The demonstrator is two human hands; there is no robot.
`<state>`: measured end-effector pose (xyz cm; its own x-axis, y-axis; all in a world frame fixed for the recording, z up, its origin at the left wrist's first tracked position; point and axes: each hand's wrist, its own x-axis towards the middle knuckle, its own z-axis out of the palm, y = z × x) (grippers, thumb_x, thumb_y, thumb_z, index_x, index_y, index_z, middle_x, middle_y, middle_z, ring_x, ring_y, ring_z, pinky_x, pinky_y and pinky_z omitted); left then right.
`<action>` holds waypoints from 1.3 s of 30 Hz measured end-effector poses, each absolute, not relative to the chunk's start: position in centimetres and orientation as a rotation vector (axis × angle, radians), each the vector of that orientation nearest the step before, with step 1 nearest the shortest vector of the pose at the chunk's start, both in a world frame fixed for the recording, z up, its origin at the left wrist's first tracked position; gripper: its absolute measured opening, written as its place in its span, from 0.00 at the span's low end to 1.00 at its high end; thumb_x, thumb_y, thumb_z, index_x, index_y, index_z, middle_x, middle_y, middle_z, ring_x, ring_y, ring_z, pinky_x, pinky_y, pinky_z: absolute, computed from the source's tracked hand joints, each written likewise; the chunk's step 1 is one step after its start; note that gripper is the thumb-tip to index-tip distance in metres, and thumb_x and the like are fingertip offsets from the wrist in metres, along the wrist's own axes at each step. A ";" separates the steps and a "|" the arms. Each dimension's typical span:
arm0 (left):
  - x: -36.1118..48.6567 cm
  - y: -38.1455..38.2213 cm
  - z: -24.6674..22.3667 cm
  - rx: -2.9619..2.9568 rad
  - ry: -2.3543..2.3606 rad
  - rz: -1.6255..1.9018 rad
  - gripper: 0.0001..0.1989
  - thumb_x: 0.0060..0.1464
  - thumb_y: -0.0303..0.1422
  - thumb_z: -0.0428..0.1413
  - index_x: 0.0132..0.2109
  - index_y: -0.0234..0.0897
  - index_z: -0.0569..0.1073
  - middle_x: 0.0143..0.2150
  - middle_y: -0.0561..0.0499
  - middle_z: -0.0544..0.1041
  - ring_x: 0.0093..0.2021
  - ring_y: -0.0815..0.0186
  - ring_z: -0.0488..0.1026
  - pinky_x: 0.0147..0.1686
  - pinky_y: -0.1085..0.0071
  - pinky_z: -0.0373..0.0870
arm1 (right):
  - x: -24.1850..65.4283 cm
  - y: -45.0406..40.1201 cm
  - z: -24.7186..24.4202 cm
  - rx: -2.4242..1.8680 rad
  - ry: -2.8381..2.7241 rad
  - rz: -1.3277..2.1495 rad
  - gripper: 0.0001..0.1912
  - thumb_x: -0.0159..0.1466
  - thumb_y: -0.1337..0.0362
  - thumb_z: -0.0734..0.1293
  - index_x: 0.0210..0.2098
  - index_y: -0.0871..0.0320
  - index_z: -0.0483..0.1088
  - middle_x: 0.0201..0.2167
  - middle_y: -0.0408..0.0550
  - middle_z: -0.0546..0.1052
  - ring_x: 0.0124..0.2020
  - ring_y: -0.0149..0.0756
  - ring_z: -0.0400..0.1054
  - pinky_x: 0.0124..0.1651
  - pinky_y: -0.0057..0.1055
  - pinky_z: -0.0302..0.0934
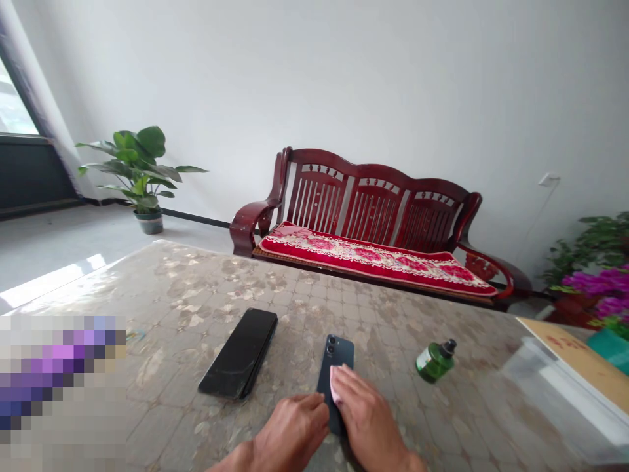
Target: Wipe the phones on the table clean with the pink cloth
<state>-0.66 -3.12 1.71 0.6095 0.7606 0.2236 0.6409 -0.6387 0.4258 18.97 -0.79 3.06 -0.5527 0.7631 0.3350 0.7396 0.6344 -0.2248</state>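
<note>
Left hand (301, 425) curled, knuckles up; right hand (366, 410) flatter, just beside it.

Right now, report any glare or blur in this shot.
Head view: glare whitens patches of the floor and table at left; purple flowers look soft near the right border; coarse pixelation covers the lower-left corner; the blue phone looks clearer.

This looks like a home's living room. Beyond the fingers (346, 387), past the far edge of the flower-patterned surface (295, 298), stands a carved wooden settee (376, 203) with a red floral seat cover (366, 254). Far to the fingers' left, a leafy potted plant (140, 167) sits on the floor (201, 237); purple flowers (592, 283) are well to their right.
</note>
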 end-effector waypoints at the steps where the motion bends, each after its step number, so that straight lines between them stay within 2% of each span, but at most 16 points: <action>1: -0.7 -3.0 2.4 2.480 1.149 0.523 0.05 0.60 0.25 0.52 0.35 0.39 0.70 0.36 0.53 0.76 0.35 0.67 0.74 0.38 0.77 0.69 | 19.2 -1.7 3.0 -1.126 -2.490 0.072 0.21 0.68 0.68 0.59 0.59 0.58 0.66 0.58 0.50 0.71 0.59 0.41 0.65 0.59 0.37 0.64; 3: -0.9 -2.9 4.0 2.368 1.169 0.462 0.06 0.60 0.26 0.52 0.36 0.40 0.71 0.37 0.54 0.77 0.36 0.67 0.75 0.37 0.78 0.69 | 19.5 -3.0 3.0 -1.042 -2.540 0.048 0.25 0.65 0.65 0.63 0.61 0.59 0.63 0.59 0.51 0.70 0.60 0.43 0.64 0.59 0.37 0.64; 6: -1.0 -2.7 6.1 2.256 1.192 0.426 0.09 0.57 0.24 0.52 0.43 0.42 0.72 0.42 0.53 0.78 0.43 0.65 0.75 0.43 0.75 0.69 | 19.6 -3.4 3.0 -1.049 -2.557 0.004 0.28 0.61 0.65 0.67 0.61 0.60 0.63 0.59 0.53 0.70 0.59 0.45 0.64 0.60 0.40 0.63; 9: -0.7 -2.0 6.9 2.299 1.252 0.336 0.17 0.53 0.22 0.52 0.50 0.41 0.69 0.46 0.51 0.77 0.46 0.61 0.75 0.45 0.70 0.70 | 19.5 -3.0 2.9 -1.017 -2.552 -0.066 0.25 0.61 0.67 0.67 0.58 0.62 0.67 0.56 0.54 0.73 0.58 0.44 0.66 0.59 0.38 0.65; 12: 0.0 -0.4 7.3 2.484 1.211 0.212 0.19 0.52 0.21 0.52 0.51 0.40 0.68 0.49 0.47 0.75 0.51 0.58 0.73 0.50 0.65 0.69 | 19.8 -2.8 2.8 -0.901 -2.549 -0.149 0.21 0.64 0.68 0.64 0.57 0.62 0.68 0.54 0.54 0.74 0.57 0.42 0.67 0.58 0.34 0.65; 14: 0.6 1.3 7.6 2.694 1.085 0.172 0.27 0.49 0.23 0.56 0.57 0.38 0.65 0.61 0.41 0.67 0.63 0.51 0.61 0.58 0.57 0.62 | 20.3 -2.7 2.9 -0.868 -2.556 -0.171 0.21 0.65 0.69 0.62 0.58 0.62 0.66 0.54 0.53 0.75 0.58 0.40 0.66 0.59 0.34 0.65; 16: 1.3 3.2 7.8 2.848 0.986 0.105 0.30 0.48 0.22 0.58 0.59 0.37 0.63 0.67 0.38 0.57 0.67 0.48 0.52 0.60 0.54 0.58 | 21.1 -2.4 3.0 -0.860 -2.582 -0.154 0.22 0.66 0.71 0.61 0.59 0.61 0.65 0.56 0.53 0.73 0.59 0.39 0.65 0.59 0.34 0.64; 19: 1.8 5.8 7.8 2.865 0.985 -0.032 0.29 0.48 0.21 0.57 0.58 0.40 0.64 0.66 0.40 0.59 0.67 0.52 0.53 0.60 0.54 0.58 | 22.5 -1.5 3.4 -0.869 -2.615 -0.092 0.23 0.67 0.73 0.59 0.61 0.60 0.63 0.58 0.52 0.71 0.61 0.39 0.62 0.60 0.35 0.64; 22: 1.7 7.9 7.5 2.836 1.023 -0.066 0.33 0.45 0.24 0.61 0.59 0.43 0.65 0.64 0.42 0.62 0.65 0.51 0.55 0.59 0.53 0.59 | 23.6 0.0 3.8 -0.938 -2.604 -0.033 0.24 0.67 0.75 0.58 0.62 0.58 0.63 0.59 0.51 0.71 0.61 0.38 0.62 0.60 0.36 0.63; 26: 1.1 9.4 7.8 2.777 1.120 -0.083 0.34 0.41 0.30 0.64 0.58 0.46 0.66 0.61 0.46 0.66 0.63 0.49 0.57 0.60 0.51 0.56 | 23.9 1.9 4.4 -0.987 -2.582 0.037 0.23 0.67 0.74 0.58 0.60 0.55 0.65 0.57 0.49 0.72 0.59 0.37 0.65 0.60 0.37 0.64; 31: 0.3 9.1 8.6 2.666 1.358 -0.032 0.27 0.44 0.33 0.62 0.54 0.43 0.70 0.53 0.45 0.70 0.57 0.50 0.64 0.57 0.52 0.58 | 23.0 4.5 4.4 -1.003 -2.573 0.034 0.23 0.65 0.76 0.58 0.57 0.56 0.69 0.55 0.51 0.73 0.56 0.38 0.68 0.60 0.39 0.63; 35: 0.1 7.4 8.2 2.579 1.549 0.030 0.27 0.45 0.39 0.63 0.54 0.42 0.70 0.52 0.42 0.69 0.54 0.49 0.66 0.51 0.55 0.64 | 22.0 6.1 4.1 -1.098 -2.539 -0.003 0.25 0.63 0.79 0.57 0.53 0.57 0.72 0.53 0.50 0.75 0.53 0.37 0.71 0.60 0.40 0.64; 39: 0.5 5.1 7.2 2.463 1.812 0.094 0.25 0.52 0.43 0.59 0.54 0.35 0.69 0.52 0.36 0.69 0.53 0.45 0.66 0.48 0.52 0.65 | 20.5 5.1 3.4 -1.224 -2.452 -0.054 0.25 0.62 0.80 0.56 0.54 0.61 0.71 0.53 0.54 0.75 0.55 0.40 0.69 0.59 0.42 0.64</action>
